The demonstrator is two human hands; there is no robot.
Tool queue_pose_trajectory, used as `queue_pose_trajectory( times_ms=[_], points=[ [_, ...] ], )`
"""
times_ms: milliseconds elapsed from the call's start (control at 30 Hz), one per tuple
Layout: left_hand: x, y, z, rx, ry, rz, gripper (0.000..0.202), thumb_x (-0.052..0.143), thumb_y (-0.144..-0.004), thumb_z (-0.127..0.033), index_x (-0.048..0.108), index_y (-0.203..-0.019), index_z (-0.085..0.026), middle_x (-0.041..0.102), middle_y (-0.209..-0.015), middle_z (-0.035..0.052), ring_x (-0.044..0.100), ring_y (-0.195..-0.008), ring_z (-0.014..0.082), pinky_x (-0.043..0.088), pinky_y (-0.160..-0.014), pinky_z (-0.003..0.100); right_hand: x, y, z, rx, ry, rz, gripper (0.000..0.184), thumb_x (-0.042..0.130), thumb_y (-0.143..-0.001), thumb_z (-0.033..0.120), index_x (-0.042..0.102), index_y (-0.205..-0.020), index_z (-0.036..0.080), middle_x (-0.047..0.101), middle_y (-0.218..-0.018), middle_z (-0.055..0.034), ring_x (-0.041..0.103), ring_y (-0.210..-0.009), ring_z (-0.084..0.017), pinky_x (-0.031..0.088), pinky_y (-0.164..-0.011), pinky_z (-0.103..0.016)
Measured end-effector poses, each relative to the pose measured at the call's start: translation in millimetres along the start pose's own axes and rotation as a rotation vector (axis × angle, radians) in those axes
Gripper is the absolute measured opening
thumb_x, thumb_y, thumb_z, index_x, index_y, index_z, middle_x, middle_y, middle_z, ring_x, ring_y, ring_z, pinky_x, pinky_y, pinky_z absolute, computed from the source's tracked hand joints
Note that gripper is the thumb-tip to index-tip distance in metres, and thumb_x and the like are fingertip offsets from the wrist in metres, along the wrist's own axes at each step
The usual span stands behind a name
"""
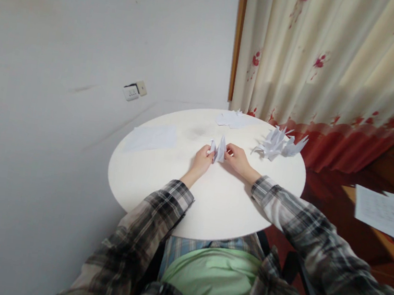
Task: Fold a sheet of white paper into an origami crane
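Observation:
A small folded white paper piece (pixel 221 150), with pointed upright flaps, is held between my hands above the middle of the round table. My left hand (pixel 202 160) is closed on its left side, thumb and fingers pinching the paper. On the other side my right hand (pixel 236 157) has its fingers curled in a pinch at the right flap's edge. The fingertips partly cover the paper, so its full shape is hard to make out.
Folded paper figures (pixel 274 143) are heaped at the right of the white round table (pixel 189 204). Flat white sheets (pixel 152 138) lie at the left, and more paper pieces (pixel 232 119) at the back. A wall stands close on the left; printed sheets (pixel 384 211) rest at far right.

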State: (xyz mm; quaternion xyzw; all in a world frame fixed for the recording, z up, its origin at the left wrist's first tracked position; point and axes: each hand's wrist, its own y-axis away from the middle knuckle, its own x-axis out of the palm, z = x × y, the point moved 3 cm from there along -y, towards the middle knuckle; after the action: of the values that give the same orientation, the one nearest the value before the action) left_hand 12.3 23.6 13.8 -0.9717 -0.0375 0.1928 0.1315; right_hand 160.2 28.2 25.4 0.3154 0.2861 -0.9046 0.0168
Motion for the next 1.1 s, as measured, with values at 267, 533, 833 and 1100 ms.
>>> queue_pose_trajectory(
  times_ms=[267,533,833,1100],
  points=[
    [0.0,-0.2,1.4,0.011,-0.018,0.018,0.003,0.049,-0.079,-0.019,0.052,-0.076,-0.019,0.057,-0.064,-0.0019,0.053,-0.056,0.0105,0.041,-0.055,0.023,0.7,-0.2,-1.0,-0.004,0.036,0.017,0.012,0.048,-0.079,0.024,0.054,-0.071,0.017,0.058,-0.069,-0.0003,0.049,-0.064,-0.012,0.036,-0.064,-0.023],
    [0.6,-1.2,3.4,0.020,-0.014,0.024,0.004,0.049,-0.078,-0.019,0.051,-0.075,-0.019,0.055,-0.063,-0.0025,0.052,-0.055,0.0103,0.040,-0.054,0.023,1.2,-0.4,-2.4,-0.006,0.017,0.026,0.012,0.048,-0.078,0.025,0.053,-0.071,0.017,0.056,-0.068,0.0003,0.048,-0.064,-0.012,0.036,-0.064,-0.023],
    [0.5,-0.4,3.0,0.008,0.006,0.025,0.004,0.049,-0.078,-0.019,0.050,-0.075,-0.019,0.055,-0.065,-0.0025,0.052,-0.055,0.0093,0.040,-0.053,0.022,0.5,0.0,-0.8,-0.009,0.025,0.024,0.013,0.047,-0.078,0.026,0.052,-0.069,0.017,0.055,-0.067,0.0004,0.047,-0.063,-0.012,0.035,-0.063,-0.023],
    [1.2,-0.3,3.7,0.006,0.008,0.028,0.003,0.049,-0.079,-0.020,0.051,-0.076,-0.019,0.056,-0.063,-0.0027,0.053,-0.056,0.0103,0.041,-0.055,0.023,0.1,0.4,0.9,-0.008,0.041,0.036,0.014,0.048,-0.079,0.025,0.054,-0.070,0.017,0.057,-0.068,0.0000,0.047,-0.064,-0.012,0.036,-0.064,-0.023]
  ],
)
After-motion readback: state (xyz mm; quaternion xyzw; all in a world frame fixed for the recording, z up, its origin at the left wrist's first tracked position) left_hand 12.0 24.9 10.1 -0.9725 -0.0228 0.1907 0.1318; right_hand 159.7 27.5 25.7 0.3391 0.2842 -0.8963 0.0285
